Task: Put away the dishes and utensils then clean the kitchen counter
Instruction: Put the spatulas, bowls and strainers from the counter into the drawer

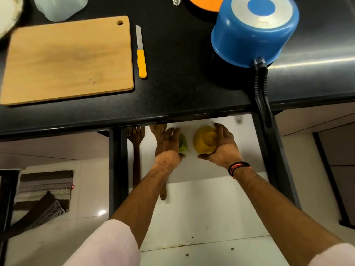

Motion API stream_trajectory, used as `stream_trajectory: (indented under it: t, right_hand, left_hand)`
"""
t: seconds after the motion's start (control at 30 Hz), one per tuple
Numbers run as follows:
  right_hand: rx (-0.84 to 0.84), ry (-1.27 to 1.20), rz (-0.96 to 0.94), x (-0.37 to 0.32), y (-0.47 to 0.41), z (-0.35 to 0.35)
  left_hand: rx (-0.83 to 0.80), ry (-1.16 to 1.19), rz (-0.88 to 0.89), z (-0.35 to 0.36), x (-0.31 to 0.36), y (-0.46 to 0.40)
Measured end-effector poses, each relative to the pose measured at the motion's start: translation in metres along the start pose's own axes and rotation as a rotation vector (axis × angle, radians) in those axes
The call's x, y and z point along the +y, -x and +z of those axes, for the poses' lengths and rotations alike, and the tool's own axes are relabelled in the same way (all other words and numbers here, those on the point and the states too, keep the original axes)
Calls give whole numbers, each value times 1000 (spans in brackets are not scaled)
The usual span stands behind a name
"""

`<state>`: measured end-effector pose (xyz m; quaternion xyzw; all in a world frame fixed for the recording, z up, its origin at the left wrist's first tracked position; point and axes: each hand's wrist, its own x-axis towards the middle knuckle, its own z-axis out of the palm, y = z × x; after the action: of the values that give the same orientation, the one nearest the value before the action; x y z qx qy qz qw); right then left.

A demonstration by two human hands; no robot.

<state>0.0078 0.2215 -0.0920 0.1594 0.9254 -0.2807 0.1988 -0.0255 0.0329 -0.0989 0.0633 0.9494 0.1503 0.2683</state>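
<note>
Drawer [211, 198] under both outstretched hands [169, 148] [221, 148].

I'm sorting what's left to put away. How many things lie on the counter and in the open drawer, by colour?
Wood: 3, board, fork, spoon
Yellow: 2, knife, yellow piece
Blue: 1, pot
Orange: 1, plate
Green: 1, green piece
Total: 8

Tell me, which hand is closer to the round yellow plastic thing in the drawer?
The right hand. Its fingers curl round the round yellow plastic thing, touching it. The left hand is off to the left, on a small green thing.
</note>
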Motion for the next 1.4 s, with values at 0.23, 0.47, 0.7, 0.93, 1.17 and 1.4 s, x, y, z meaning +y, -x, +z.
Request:
stream_trajectory:
  t: [0.23, 0.47, 0.7, 0.93, 1.17, 1.4]
  right_hand:
    - [107, 104, -111, -26, 48, -50]
    - [227, 93, -375, -100, 83, -111]
    - [292, 103, -506, -228, 53, -136]
    - [223, 116, -489, -364, -53, -109]
    - [235, 210, -513, -463, -153, -74]
    - [268, 181, -390, -528, -236, -46]
  left_hand:
    - [55, 140, -87, -55, 2, 60]
    - [341, 215, -25, -149, -10, 128]
    - [501, 187, -55, -244, -67, 111]
    - [561, 71, -110, -297, -166, 6]
    - [556, -64, -127, -302, -240, -75]
    - [637, -90, -89, -296, -246, -84]
